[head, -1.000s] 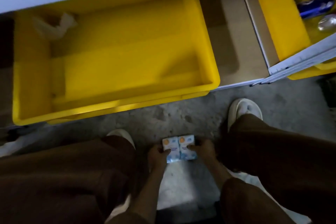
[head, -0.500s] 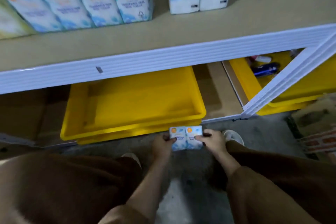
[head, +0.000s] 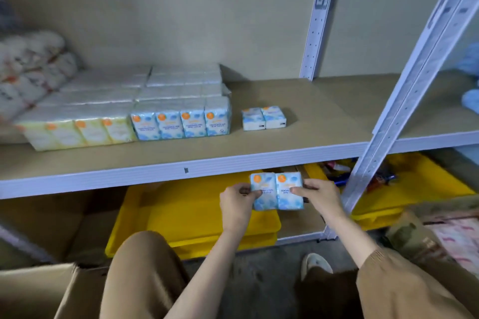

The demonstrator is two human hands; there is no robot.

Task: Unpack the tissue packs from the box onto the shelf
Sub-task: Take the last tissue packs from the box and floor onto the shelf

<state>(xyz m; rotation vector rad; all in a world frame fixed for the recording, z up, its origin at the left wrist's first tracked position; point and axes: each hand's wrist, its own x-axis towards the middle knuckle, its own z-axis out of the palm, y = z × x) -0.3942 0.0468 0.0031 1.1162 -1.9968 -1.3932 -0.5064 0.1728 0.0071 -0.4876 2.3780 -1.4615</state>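
Head view: your left hand and right hand pinch the blue plastic tissue pack level, ready for the tan wooden shelf.

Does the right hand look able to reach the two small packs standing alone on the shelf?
Probably yes: the shelf is open in front, nothing stands before the small packs, but the right hand and left hand both grip the held packs.

Sitting on the shelf, up and left of the fingers: a block of blue tissue packs, touching yellow packs farther left. Standing straight above the fingers, apart from the block: a loose pair of packs. Lying far left: white wrapped rolls.
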